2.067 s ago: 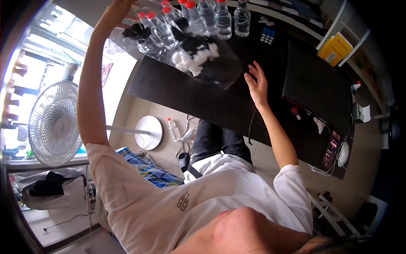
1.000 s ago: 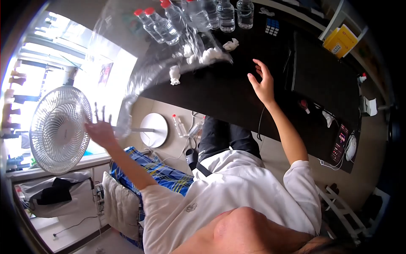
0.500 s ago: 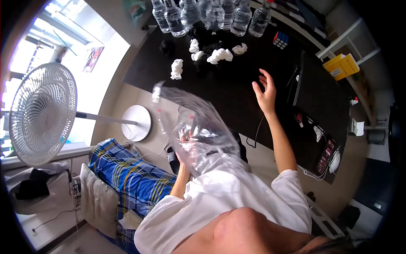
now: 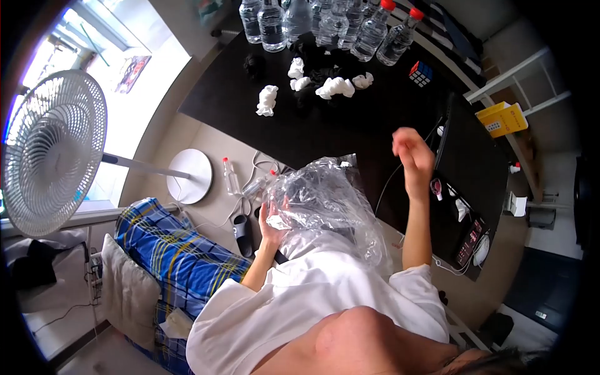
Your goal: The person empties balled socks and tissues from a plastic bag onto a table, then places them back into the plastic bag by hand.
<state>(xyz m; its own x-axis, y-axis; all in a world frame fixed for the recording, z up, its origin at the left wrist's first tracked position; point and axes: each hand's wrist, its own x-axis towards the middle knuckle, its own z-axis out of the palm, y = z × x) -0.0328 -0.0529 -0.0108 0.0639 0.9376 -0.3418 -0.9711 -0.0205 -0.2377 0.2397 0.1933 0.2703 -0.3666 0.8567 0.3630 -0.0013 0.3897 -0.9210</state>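
Note:
A crumpled clear plastic bag [image 4: 325, 197] lies over my lap and against the table's front edge. My left hand [image 4: 274, 226] holds its left side, with fingers partly showing through the film. Above the table, right of the bag, my right hand [image 4: 414, 159] is raised with its fingers curled in and nothing visible in them. Crumpled white cloth pieces [image 4: 335, 88] and dark ones [image 4: 320, 70] sit on the black table [image 4: 250, 134]. Behind them stand several clear bottles [image 4: 370, 37] of liquid, two showing red caps.
A Rubik's cube [image 4: 420, 74], a dark laptop [image 4: 469, 165], a phone [image 4: 470, 242] and a white mouse [image 4: 481, 250] are on the table. On the left stands a white fan [image 4: 55, 150]. Bottles [image 4: 230, 177] and a slipper [image 4: 242, 235] lie on the floor.
The plastic bag came off the bottles and cloth pieces, down to my lap, with my left hand. My right hand has lowered slightly and its fingers have curled. The view has shifted.

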